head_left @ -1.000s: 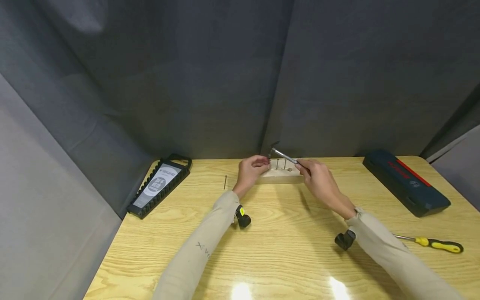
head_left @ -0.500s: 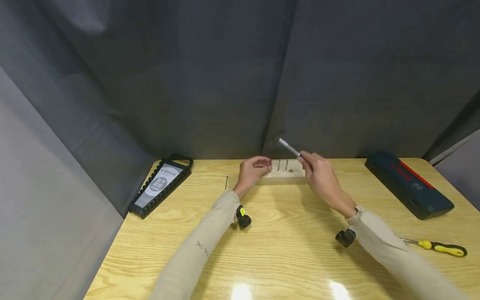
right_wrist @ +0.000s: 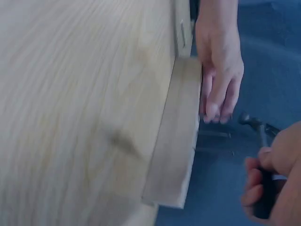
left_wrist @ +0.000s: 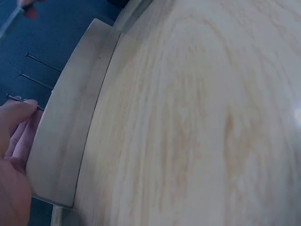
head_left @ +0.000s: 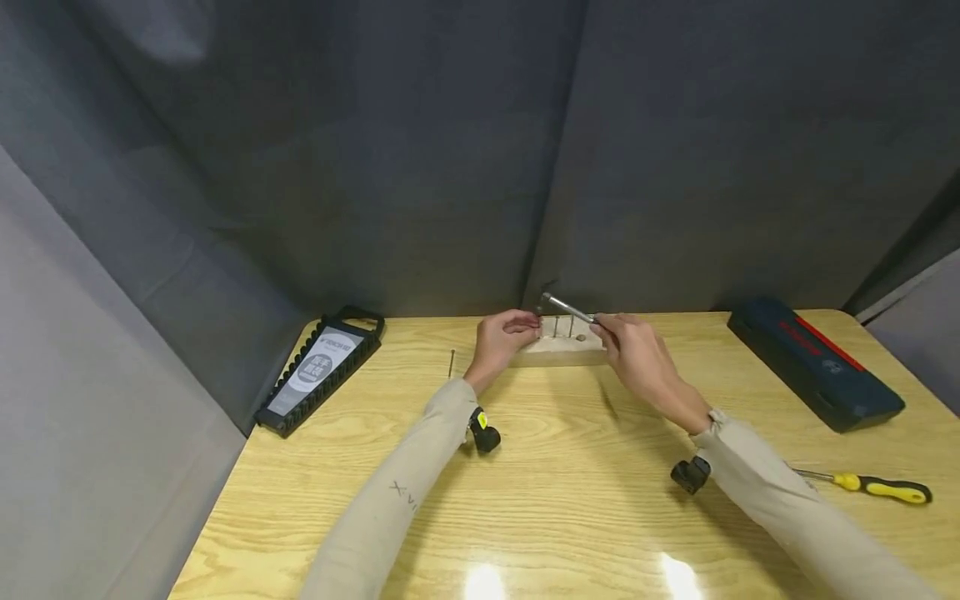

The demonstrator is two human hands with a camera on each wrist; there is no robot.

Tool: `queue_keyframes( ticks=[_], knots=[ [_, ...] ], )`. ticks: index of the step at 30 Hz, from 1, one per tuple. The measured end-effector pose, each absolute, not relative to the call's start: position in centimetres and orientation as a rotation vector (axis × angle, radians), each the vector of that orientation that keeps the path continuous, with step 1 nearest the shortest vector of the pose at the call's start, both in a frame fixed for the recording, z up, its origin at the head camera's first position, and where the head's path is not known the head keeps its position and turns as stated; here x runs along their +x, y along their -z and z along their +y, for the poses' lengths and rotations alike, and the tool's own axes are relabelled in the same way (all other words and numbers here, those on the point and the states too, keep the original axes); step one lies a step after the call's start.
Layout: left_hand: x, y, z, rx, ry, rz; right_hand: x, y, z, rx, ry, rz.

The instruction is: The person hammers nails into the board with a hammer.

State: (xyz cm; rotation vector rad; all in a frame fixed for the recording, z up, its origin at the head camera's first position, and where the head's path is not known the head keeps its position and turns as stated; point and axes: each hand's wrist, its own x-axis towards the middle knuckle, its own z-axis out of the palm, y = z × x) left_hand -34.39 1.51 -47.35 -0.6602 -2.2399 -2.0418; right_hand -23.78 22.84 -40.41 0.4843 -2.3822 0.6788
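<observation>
A pale wooden block [head_left: 558, 359] lies near the table's far edge. My left hand [head_left: 498, 346] is at its left end, pinching a nail [left_wrist: 14, 98] upright between thumb and fingers. Two more nails stand in the block beside it, a nearer nail [left_wrist: 36, 81] and a farther nail [left_wrist: 42, 61]. My right hand [head_left: 641, 360] grips a hammer [head_left: 568, 307] by its dark handle. The hammer's head [right_wrist: 249, 120] is close above the pinched nail; whether they touch I cannot tell. A round spot [head_left: 581, 337] shows on the block's top, right of the nails.
One loose nail [head_left: 451, 363] lies left of the block. A black tool rack [head_left: 318, 367] with a white label is at the far left. On the right are a dark blue case [head_left: 813, 362] and a yellow-black screwdriver [head_left: 862, 483]. Grey curtain [head_left: 450, 167] hangs behind the table.
Half a second ago the hammer was raised away from the nail; now its head is lowered again to about where it was one second ago. The left hand has stayed on the nail.
</observation>
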Motion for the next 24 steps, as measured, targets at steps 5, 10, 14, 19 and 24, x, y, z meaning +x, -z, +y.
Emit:
queue_keyframes(
  ticks=[5,10,14,19,24],
  knots=[
    [-34.4,47.4,1.4,-0.667,2.059,-2.228,-23.7,39.8,23.4,0.427,-0.746,-2.277],
    [-34.5,47.5,1.3,-0.672,2.065,-2.198,-23.9,40.2,23.8,0.418,-0.780,-2.370],
    [-34.6,47.7,1.3,-0.681,2.071,-2.193,-23.9,41.3,23.8,0.414,-0.787,-2.506],
    [-34.6,47.6,1.4,-0.687,2.102,-2.200,-24.0,42.0,23.6,0.405,-0.819,-2.531],
    [-34.6,47.4,1.4,-0.681,2.139,-2.211,-24.0,41.7,23.5,0.430,-0.809,-2.543]
  ],
)
